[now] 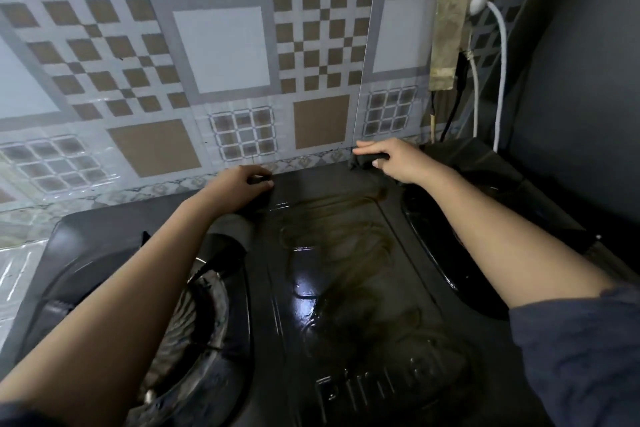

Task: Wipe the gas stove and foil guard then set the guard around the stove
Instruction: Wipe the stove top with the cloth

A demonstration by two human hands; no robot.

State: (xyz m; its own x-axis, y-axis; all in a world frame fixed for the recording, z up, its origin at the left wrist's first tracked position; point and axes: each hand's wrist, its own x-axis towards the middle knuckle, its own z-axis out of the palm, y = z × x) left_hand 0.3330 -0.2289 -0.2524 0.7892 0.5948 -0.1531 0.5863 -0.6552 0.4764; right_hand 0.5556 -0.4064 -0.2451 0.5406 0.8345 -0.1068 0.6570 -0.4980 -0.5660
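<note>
The black gas stove (332,253) fills the lower view, and its centre panel is wet and glossy. The foil guard (221,48), printed with brown and grey squares, stands upright along the stove's back edge, with fold lines on the left and right. My left hand (239,185) lies at the stove's back edge with its fingers curled over the rim, right at the guard's foot. My right hand (391,159) is farther right at the same edge and grips a dark cloth (363,160) against the guard's base. The left burner (194,315) shows partly under my left forearm.
A white cable (501,55) and plug hang at the right next to a worn vertical strip (450,17). A dark wall closes off the right side. The right burner well (436,253) lies under my right forearm. A dark sheet (467,156) sits at the stove's back right corner.
</note>
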